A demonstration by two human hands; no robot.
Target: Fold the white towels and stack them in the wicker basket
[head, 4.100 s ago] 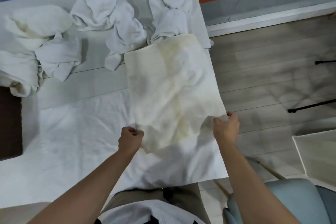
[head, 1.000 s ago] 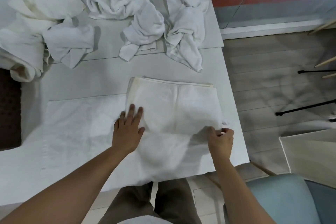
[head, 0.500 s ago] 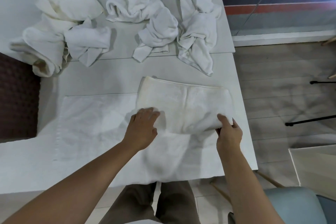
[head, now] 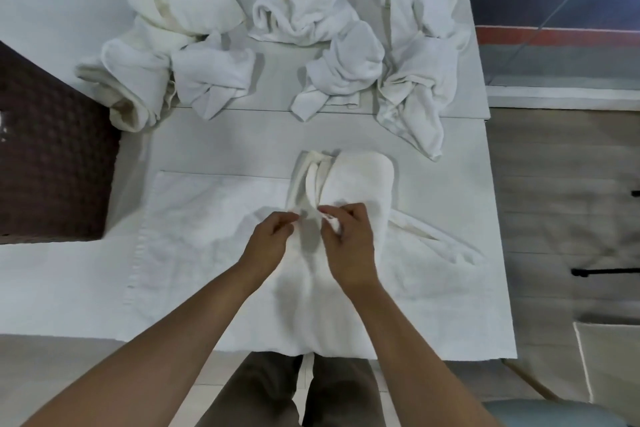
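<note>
**Two hands on one fold**

We pinch the near edges of the towel (head: 360, 180), left hand (head: 268, 239) and right hand (head: 348, 239) meeting at its centre with fingers curled on cloth, presumably so the corners line up. It lies mid-way across the tabletop (head: 242, 135). The wicker basket (head: 52, 163) stands at our left, with crumpled towels (head: 304, 10) beyond.

The half-folded cream-white terry towel (head: 360, 184) is soft, nubbly matt cloth, as are the crumpled white towels (head: 304, 7) at 12 o'clock. The flat white cloth sheet (head: 207, 236) beneath is finely textured, the white surface (head: 242, 135) smooth and matt. At 9 o'clock the dark brown wicker basket (head: 52, 166) shows a rough weave; at 3 o'clock lie matt grey wood-grain floor planks (head: 554, 184).
</note>
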